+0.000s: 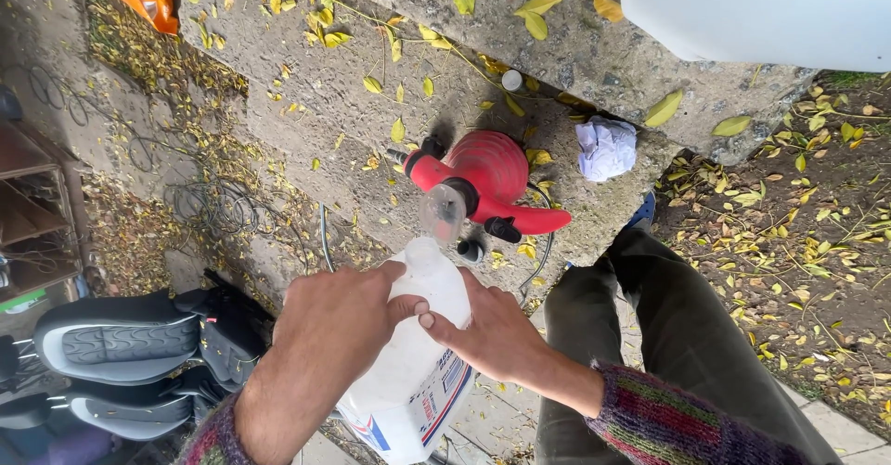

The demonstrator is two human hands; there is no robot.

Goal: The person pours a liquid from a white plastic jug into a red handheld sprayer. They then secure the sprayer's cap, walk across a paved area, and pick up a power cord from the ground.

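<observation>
Down at 6 o'clock, both hands are wrapped round a white plastic jug [408,372]: left hand [334,335] clamped on its shoulder, right hand [492,335] cupping the side. Just past at 12, a red pressure sprayer [487,173] sits on the concrete slab [306,103], crumpled white rag [605,148] at 1 o'clock.

left hand [339,321]: bare, no glove, ring or watch seen | right hand [492,335]: bare likewise | multicoloured striped knitted wool sleeves [668,423]: worn on both forearms, bands of red, purple, green and blue, cuffs ended at the wrists | dark olive-green cloth trousers [668,326]: worn on the legs | blue shoe [640,213]: only its tip seen
</observation>
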